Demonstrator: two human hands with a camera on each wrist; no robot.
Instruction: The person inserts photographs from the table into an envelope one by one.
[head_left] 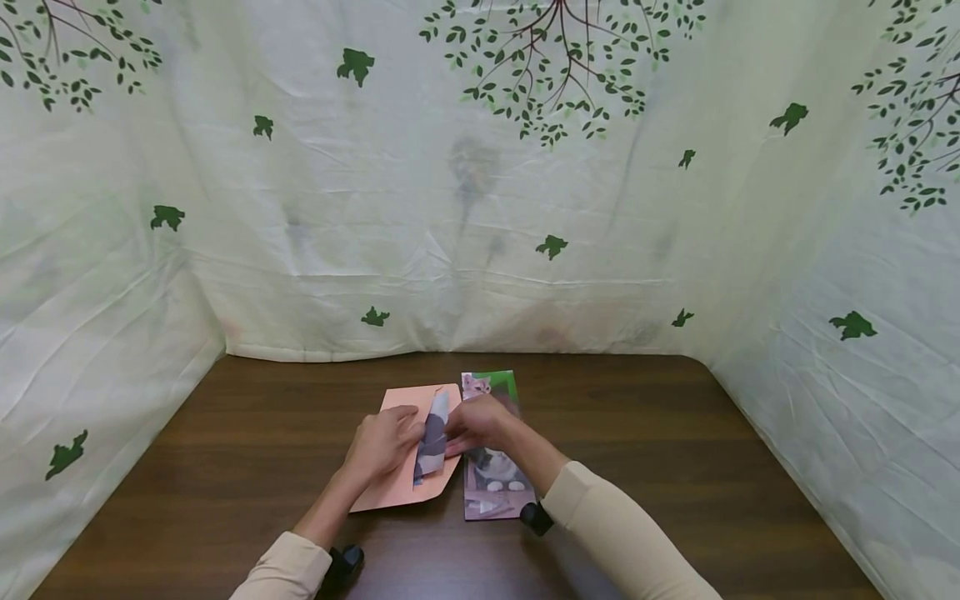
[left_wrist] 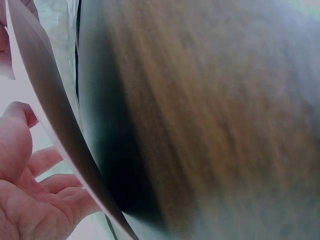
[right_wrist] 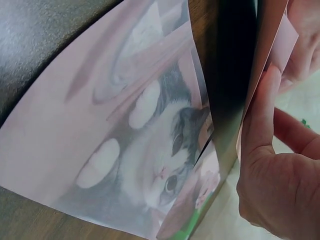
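A pink sheet of paper [head_left: 401, 492] is in front of me, tilted with its edge raised off the table. On it, between my hands, is a grey-purple patterned piece of paper [head_left: 432, 433]. My left hand [head_left: 380, 446] rests on the pink sheet, its fingertips touching the face left of that piece. My right hand [head_left: 480, 421] pinches the patterned piece near its right edge; in the right wrist view a finger [right_wrist: 262, 110] lies along the pink sheet. Beneath my right wrist lies a cat picture [right_wrist: 145, 145], partly hidden in the head view.
The brown wooden table [head_left: 637, 433] extends around the papers. A white cloth [head_left: 337, 208] printed with green leaves and branches hangs behind and at both sides. Dark camera mounts [head_left: 536, 518] sit at the wrists, close to the tabletop.
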